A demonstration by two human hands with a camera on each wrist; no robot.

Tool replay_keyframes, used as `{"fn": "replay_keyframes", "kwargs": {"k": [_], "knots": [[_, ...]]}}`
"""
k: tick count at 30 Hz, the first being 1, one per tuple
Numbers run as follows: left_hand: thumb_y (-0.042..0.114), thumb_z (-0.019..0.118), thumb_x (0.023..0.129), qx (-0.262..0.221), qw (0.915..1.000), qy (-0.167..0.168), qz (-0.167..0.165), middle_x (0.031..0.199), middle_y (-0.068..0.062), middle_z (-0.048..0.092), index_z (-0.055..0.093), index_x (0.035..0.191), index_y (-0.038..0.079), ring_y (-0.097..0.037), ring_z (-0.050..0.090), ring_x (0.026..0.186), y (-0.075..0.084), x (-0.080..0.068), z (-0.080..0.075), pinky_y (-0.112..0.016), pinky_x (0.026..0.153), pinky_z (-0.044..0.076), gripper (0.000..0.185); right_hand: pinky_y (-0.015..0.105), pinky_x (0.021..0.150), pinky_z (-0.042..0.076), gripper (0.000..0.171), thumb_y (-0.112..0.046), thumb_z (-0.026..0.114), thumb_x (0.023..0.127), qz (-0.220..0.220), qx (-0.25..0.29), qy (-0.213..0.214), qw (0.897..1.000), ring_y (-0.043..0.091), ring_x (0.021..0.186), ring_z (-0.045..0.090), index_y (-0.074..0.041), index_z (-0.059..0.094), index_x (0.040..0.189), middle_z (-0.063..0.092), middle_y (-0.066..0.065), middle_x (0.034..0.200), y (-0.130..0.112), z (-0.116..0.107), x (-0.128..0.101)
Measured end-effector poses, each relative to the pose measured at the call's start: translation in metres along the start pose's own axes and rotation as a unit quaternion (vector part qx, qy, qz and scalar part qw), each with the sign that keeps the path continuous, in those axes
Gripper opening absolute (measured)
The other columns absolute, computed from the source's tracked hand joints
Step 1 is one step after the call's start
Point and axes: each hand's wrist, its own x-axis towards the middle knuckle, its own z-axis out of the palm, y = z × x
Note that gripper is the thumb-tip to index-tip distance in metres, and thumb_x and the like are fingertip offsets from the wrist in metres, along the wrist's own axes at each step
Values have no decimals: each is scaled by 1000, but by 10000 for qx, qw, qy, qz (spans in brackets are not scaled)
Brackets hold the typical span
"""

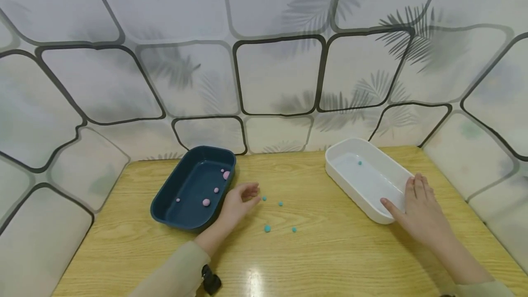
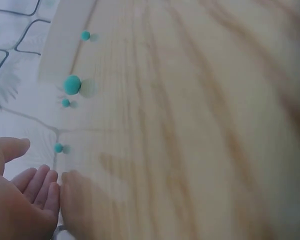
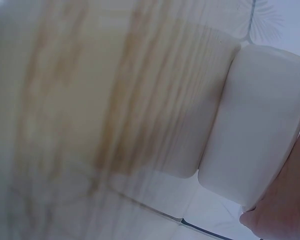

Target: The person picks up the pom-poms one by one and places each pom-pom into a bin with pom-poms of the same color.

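My left hand [image 1: 237, 203] hovers beside the right wall of a dark blue tray [image 1: 162, 217], thumb apart from loosely bent fingers. In the left wrist view, no object shows in its palm. Just beyond its fingertips is a small teal ball [image 1: 264, 198]; others lie nearby, including a larger teal ball [image 1: 267, 228]. Over at the right, my right hand [image 1: 425, 217] holds the near end of a white tray [image 1: 350, 190], thumb over the rim and fingers along the right side. One teal ball [image 1: 360, 162] sits inside that tray.
Several pink balls of different sizes, such as one pink ball [image 1: 206, 202], lie in the blue tray. The wooden table [image 1: 313, 260] meets a patterned wall [image 1: 280, 77] at the back. A black device [image 1: 211, 281] is at my left wrist.
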Motion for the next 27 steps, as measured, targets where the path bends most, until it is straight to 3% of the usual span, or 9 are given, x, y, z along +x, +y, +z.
{"fn": "replay_keyframes", "kwargs": {"k": [4, 9, 15, 27], "knots": [[-8, 76, 91, -184, 9997, 90, -155, 112, -26, 78, 72, 121, -11, -39, 75, 106, -4, 4, 3, -44, 95, 64, 30, 74, 129, 4, 105, -54, 50, 109, 24, 11, -22, 10000, 67, 155, 3, 34, 12, 150, 1, 54, 161, -2, 0, -1], [-10, 80, 87, -43, 9998, 203, -65, 104, -24, 79, 75, 114, -11, -37, 76, 99, -4, 8, 7, -36, 86, 66, 27, 73, 129, 2, 104, -54, 49, 109, 50, 27, -60, 10000, 66, 156, 0, 33, 10, 151, -1, 53, 162, -2, -1, 0], [-3, 85, 86, 429, 9986, 297, 15, 98, -16, 79, 79, 110, -5, -28, 75, 91, -4, 9, 11, -25, 78, 62, 25, 71, 130, 0, 104, -55, 48, 110, 20, 40, -79, 10000, 66, 156, -1, 33, 9, 151, -3, 52, 162, 0, 1, 0], [1, 85, 88, 1287, 9910, 79, 367, 87, -6, 76, 82, 98, 4, -13, 67, 80, -3, 9, 15, -20, 70, 55, 11, 70, 130, -3, 104, -54, 48, 110, -33, 57, -31, 10000, 66, 155, -1, 33, 9, 152, -1, 53, 162, 3, 3, -1]]}}
